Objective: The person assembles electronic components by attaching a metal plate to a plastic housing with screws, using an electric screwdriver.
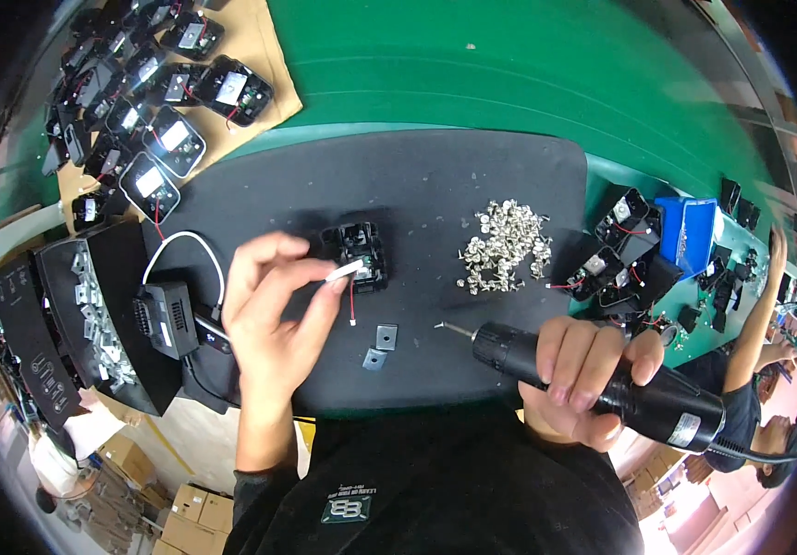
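My left hand [274, 310] pinches a small white strip-like piece [345, 270] between thumb and index finger. The piece is over the left side of an opened black plastic housing [368, 242], which lies on the dark mat. A thin red wire with a white plug hangs from the housing. My right hand [588, 370] is wrapped round a black electric screwdriver [671, 407], its bit pointing left. At the bit's tip is a small bright bit of metal, perhaps a screw. Two small dark square plates [386, 336] with holes lie below the housing.
A heap of silvery screws [505, 250] is right of centre on the mat [417, 176]. Many housings [172, 139] lie on cardboard at upper left. Black boxes [107, 324] with metal parts stand left. At right are more housings, a blue bin [687, 236] and a co-worker's arm [757, 305].
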`<state>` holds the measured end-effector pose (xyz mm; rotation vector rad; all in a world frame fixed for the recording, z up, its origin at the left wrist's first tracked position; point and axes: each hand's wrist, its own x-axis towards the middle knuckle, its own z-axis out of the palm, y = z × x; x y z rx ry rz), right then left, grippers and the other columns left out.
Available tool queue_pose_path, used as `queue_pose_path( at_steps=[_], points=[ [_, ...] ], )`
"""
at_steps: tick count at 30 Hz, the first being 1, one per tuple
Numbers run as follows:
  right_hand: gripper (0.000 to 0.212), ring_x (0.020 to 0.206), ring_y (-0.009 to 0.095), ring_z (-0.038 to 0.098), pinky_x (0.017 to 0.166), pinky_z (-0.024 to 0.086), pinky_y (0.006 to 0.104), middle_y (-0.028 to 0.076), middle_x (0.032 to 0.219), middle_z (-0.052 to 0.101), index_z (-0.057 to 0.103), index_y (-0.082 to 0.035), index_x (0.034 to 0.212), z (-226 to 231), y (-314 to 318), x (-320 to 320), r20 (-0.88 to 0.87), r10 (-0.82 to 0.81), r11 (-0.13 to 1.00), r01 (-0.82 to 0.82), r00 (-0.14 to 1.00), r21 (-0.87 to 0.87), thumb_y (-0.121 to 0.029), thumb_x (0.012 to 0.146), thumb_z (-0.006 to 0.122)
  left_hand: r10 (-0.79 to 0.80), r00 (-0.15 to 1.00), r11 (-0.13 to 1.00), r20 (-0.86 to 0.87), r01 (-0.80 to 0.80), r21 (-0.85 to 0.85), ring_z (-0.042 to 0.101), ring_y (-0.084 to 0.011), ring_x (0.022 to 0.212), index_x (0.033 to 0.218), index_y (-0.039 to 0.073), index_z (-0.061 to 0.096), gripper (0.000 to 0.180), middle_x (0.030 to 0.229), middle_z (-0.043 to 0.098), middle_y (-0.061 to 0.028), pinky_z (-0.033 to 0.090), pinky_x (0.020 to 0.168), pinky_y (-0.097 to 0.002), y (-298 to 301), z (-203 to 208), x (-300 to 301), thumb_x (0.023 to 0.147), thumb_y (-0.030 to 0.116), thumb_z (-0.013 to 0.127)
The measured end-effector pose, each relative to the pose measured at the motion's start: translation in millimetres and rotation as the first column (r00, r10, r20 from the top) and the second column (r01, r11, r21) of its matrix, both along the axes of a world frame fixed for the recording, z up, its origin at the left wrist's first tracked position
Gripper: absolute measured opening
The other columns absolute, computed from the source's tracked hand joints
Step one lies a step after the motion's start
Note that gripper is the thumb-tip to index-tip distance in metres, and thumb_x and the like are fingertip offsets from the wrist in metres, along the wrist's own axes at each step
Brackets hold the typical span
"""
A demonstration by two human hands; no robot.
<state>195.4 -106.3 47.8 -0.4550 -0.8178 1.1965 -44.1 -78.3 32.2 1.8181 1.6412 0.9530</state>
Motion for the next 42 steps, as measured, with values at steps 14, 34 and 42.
queue_pose_path(
  at_steps=[14, 34, 42],
  points=[
    [0.045, 0.063, 0.013, 0.060, 0.060, 0.048, 0.0316, 0.002, 0.081, 0.063, 0.044, -0.014, 0.109, 2.6, -2.2, -0.6, -0.018, 0.024, 1.000, -0.024, 1.000, -0.003, -0.019, 0.079, 0.077, -0.065, 0.997, 0.988, -0.037, 0.059, -0.145, 0.063, -0.0242, 0.078, 0.096, 0.009, 0.067, 0.027, 0.090, 0.067, -0.0086, 0.050, 0.073, -0.0348, 24.2, -9.8, 0.8, 0.070, 0.009, 0.075],
    [0.029, 0.060, 0.008, 0.049, 0.062, 0.042, 0.0263, -0.008, 0.073, 0.050, 0.051, -0.019, 0.104, 35.2, 25.5, 5.2, -0.016, -0.005, 0.998, 0.006, 1.000, 0.058, -0.033, 0.082, 0.065, -0.356, 0.930, 0.902, 0.091, 0.316, 0.295, 0.051, -0.0199, 0.069, 0.089, 0.005, 0.060, 0.036, 0.076, 0.051, -0.0030, 0.039, 0.062, -0.0334, -17.2, 4.2, 44.6, 0.072, 0.034, 0.074],
    [0.033, 0.061, 0.010, 0.050, 0.064, 0.043, 0.0277, -0.008, 0.074, 0.051, 0.052, -0.020, 0.107, 40.8, 19.3, 11.6, -0.084, 0.045, 0.997, -0.039, 0.995, 0.073, -0.032, 0.081, 0.066, -0.340, 0.934, 0.885, 0.113, 0.277, 0.374, 0.051, -0.0199, 0.065, 0.083, 0.006, 0.059, 0.021, 0.070, 0.049, -0.0027, 0.039, 0.059, -0.0321, -23.9, -4.6, 59.0, 0.078, 0.023, 0.069]
  ],
)
